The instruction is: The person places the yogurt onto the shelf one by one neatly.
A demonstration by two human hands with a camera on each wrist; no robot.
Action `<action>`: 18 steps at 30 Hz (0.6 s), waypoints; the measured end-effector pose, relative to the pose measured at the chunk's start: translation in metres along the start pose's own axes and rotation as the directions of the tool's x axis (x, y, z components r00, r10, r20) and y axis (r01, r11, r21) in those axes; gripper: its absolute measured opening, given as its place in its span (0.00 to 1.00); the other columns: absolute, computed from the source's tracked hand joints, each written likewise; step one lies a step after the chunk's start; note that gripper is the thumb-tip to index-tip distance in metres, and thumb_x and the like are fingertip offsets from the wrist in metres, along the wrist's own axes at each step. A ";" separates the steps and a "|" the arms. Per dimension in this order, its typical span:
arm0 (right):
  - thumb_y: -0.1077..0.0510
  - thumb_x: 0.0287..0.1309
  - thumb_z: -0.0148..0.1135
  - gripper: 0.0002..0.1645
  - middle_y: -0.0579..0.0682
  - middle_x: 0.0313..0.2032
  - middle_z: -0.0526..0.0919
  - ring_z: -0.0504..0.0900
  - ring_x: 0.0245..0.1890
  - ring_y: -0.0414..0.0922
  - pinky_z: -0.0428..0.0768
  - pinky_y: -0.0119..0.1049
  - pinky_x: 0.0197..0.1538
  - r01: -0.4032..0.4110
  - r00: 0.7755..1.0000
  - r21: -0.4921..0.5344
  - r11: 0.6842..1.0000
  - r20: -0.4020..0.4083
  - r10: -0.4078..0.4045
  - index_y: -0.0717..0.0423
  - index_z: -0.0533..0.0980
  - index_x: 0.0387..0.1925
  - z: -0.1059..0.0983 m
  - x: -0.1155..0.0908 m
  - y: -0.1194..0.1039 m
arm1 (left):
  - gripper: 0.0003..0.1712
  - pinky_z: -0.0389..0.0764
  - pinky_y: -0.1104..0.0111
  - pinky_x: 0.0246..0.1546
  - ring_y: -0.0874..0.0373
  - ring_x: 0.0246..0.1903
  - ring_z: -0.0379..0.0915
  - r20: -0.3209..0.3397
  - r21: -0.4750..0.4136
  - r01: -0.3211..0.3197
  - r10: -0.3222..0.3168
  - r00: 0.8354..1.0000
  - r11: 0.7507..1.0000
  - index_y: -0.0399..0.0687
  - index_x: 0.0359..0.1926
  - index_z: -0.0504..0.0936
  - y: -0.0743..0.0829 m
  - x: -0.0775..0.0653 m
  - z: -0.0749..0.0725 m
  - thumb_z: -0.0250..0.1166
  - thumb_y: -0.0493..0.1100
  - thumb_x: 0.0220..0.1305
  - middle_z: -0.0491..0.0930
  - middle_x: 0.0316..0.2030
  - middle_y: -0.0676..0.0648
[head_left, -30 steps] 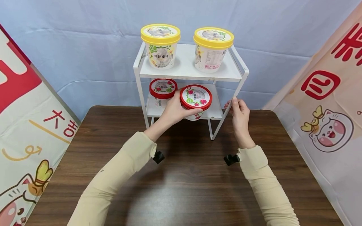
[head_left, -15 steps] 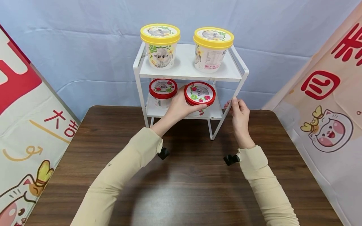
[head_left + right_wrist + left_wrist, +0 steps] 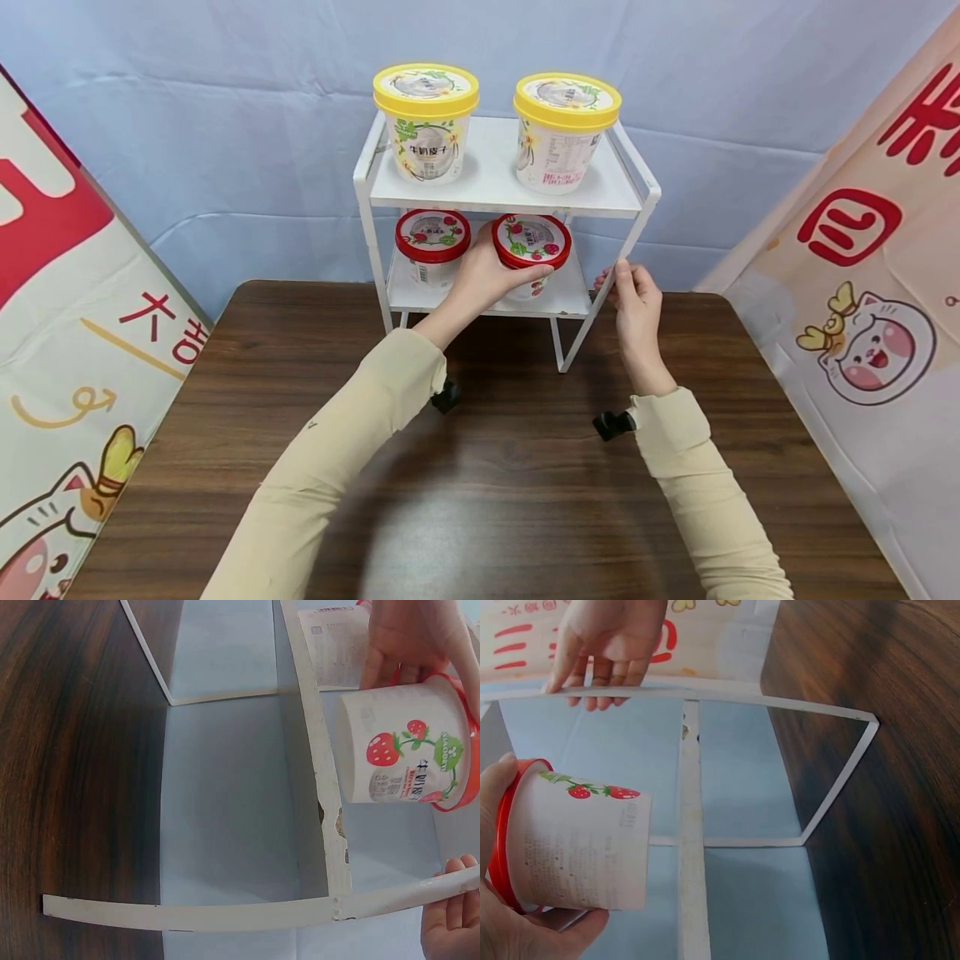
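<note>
In the head view my left hand (image 3: 480, 277) grips a white tub with a red lid (image 3: 531, 238) from its left side, at the right half of the rack's lower shelf. Strawberries are printed on this tub's wall (image 3: 409, 750), and its base is close to the shelf; whether it touches I cannot tell. My right hand (image 3: 637, 310) holds the front right post of the white two-tier rack (image 3: 627, 242), thumb in front and fingers behind. To the left of the held tub, another red-lidded tub (image 3: 432, 235) stands upright on the lower shelf.
Two yellow-lidded tubs (image 3: 426, 125) stand upright on the top shelf (image 3: 495, 179). The rack stands at the back of a dark wooden table (image 3: 517, 483). Behind it hangs a pale blue cloth (image 3: 262, 167), and printed banners (image 3: 862, 275) flank both sides.
The left hand has carried its red-lidded tub rightward and deeper into the lower shelf, then slightly lower. The right hand stays on the post.
</note>
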State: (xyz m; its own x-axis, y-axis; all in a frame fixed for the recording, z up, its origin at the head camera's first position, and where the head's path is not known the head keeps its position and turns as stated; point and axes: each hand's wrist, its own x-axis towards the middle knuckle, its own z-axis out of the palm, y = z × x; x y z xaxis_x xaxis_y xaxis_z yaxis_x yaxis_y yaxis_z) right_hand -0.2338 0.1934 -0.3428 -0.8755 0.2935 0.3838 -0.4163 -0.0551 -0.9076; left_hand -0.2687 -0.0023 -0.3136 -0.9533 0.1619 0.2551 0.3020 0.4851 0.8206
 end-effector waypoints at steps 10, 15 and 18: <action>0.57 0.66 0.47 0.14 0.46 0.25 0.77 0.78 0.27 0.38 0.77 0.32 0.38 -0.016 1.000 -0.014 1.000 0.000 0.016 0.61 0.72 0.28 0.000 -0.001 -0.001 | 0.53 0.70 0.69 0.52 0.59 0.53 0.66 0.002 0.014 0.029 -0.029 1.000 0.999 0.46 0.65 0.54 0.000 0.010 0.007 0.71 0.61 0.43 0.64 0.57 0.47; 0.57 0.66 0.47 0.14 0.46 0.25 0.77 0.78 0.27 0.38 0.77 0.28 0.36 -0.008 1.000 -0.030 1.000 -0.003 0.008 0.60 0.72 0.28 0.000 -0.001 -0.001 | 0.54 0.70 0.68 0.53 0.57 0.53 0.66 0.006 0.015 0.044 -0.044 0.999 0.999 0.45 0.65 0.54 -0.001 0.013 0.010 0.71 0.61 0.42 0.64 0.57 0.46; 0.57 0.66 0.47 0.13 0.46 0.24 0.77 0.78 0.27 0.39 0.77 0.27 0.35 -0.007 1.000 -0.024 1.000 -0.003 0.007 0.59 0.72 0.28 0.000 0.000 -0.001 | 0.55 0.70 0.67 0.53 0.56 0.53 0.66 0.009 -0.004 0.069 -0.069 0.998 0.998 0.45 0.65 0.53 -0.004 0.014 0.011 0.71 0.61 0.42 0.63 0.58 0.45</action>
State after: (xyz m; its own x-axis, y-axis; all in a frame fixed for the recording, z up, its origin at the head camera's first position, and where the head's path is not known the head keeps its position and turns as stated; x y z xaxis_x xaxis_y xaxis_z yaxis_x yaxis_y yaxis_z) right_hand -0.2331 0.1933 -0.3422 -0.8777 0.2958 0.3769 -0.4040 -0.0341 -0.9141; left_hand -0.2833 0.0081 -0.3189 -0.9716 0.1359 0.1936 0.2358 0.4914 0.8384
